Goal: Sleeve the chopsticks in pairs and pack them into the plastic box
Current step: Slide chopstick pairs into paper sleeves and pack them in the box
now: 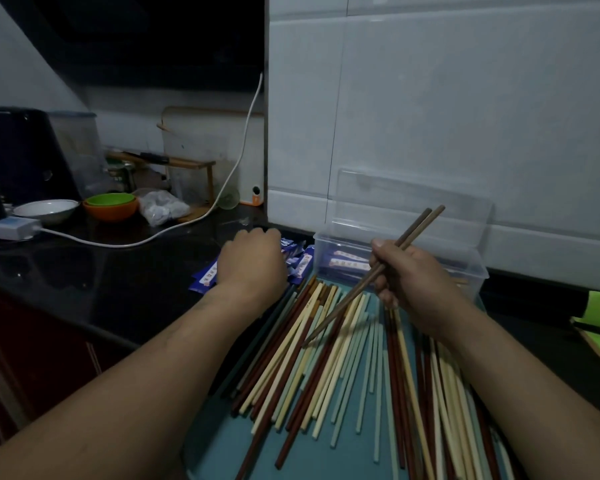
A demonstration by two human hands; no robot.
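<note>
Now, counter at far left: white bowl point(45, 207) and stacked green and orange bowls point(110, 209), well apart from the work; not used.
Left hand point(250, 261): palm down over the blue sleeves point(203, 277), fingers curled downward; fingertips hidden, so cannot tell whether a sleeve is pinched.
Blue sleeves: heaped on the dark counter just beyond the tray's far left corner, partly under the hand.
Tray point(222, 441): teal, covered with many loose chopsticks point(326, 358) in cream, pale green and red-brown; none sleeved.
Right hand point(413, 282): gripping a brown pair point(420, 226) near mid-length, one end slanting down over the tray, the other up toward the box.
Plastic box point(478, 271): clear, lid up, at the tray's far end behind the right hand; a few sleeved pairs point(349, 263) lying inside.
Progress (judged): early. Few pairs packed, bulk left on the tray; pair in hand matched but not yet sleeved.
Remaining (judged): sleeve this pair, lay it in the box, repeat through the pile.
</note>
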